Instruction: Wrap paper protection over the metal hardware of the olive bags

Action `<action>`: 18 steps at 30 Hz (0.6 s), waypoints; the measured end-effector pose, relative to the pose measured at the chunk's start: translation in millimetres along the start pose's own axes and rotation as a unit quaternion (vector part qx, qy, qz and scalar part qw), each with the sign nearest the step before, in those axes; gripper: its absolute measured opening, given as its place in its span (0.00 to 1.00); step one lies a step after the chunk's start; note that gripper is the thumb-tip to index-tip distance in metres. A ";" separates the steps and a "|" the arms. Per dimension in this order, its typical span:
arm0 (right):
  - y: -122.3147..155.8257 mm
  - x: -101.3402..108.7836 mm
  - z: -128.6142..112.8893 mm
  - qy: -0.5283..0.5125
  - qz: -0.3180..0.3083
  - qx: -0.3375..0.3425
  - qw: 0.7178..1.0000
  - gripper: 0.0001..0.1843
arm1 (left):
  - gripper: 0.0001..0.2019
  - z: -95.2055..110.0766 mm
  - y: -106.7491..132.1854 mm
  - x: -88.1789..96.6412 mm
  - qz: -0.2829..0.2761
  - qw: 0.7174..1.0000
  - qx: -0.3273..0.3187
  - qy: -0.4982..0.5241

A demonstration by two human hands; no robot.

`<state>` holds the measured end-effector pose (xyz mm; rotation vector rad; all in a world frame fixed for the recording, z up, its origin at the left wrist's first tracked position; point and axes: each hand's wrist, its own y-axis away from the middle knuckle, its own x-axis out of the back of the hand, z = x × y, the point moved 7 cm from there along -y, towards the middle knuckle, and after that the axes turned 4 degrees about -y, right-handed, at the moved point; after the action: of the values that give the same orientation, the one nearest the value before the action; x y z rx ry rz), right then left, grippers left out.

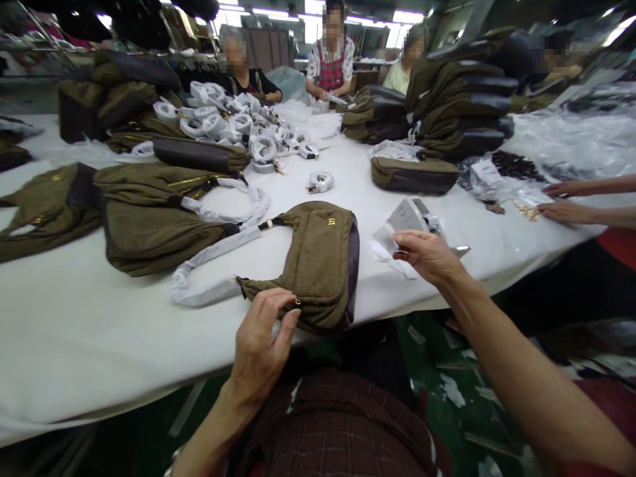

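Observation:
An olive corduroy shoulder bag (318, 265) with a dark side panel and a small gold emblem lies in front of me on the table. Its strap (209, 271) is wrapped in white material and stretches left. My left hand (261, 338) is at the bag's near edge, thumb and forefinger closed about a small gold zipper pull (297, 302). To the right of the bag, my right hand (422, 255) pinches a thin white paper piece (385, 242). Just beyond that hand stands a grey tape dispenser-like object (410, 215), partly covered by the fingers.
More olive bags (159, 218) lie at left, and a tall bag stack (457, 99) rises at back right. Wrapped coiled straps (238, 126) are heaped mid-table. Another person's hands (566, 202) touch small gold parts at right. Several people sit or stand across the white table (124, 331).

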<state>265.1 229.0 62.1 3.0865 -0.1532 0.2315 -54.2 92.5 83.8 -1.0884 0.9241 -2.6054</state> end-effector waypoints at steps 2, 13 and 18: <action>20.9 -27.9 -7.2 -0.131 -0.057 -0.042 0.989 0.14 | 0.08 4.1 -6.1 -9.0 -0.036 0.994 0.058 0.090; 101.9 -140.7 -52.5 0.018 -0.236 0.098 0.967 0.09 | 0.08 -13.4 8.1 -40.2 0.049 0.768 0.354 0.531; 94.9 -149.7 -93.2 0.196 -0.212 0.370 0.883 0.07 | 0.10 -55.1 16.3 -0.2 0.129 0.773 0.383 0.490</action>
<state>94.6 153.5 134.9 3.5492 0.8002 1.1038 -93.5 106.1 44.0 0.6215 -0.0181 -2.7372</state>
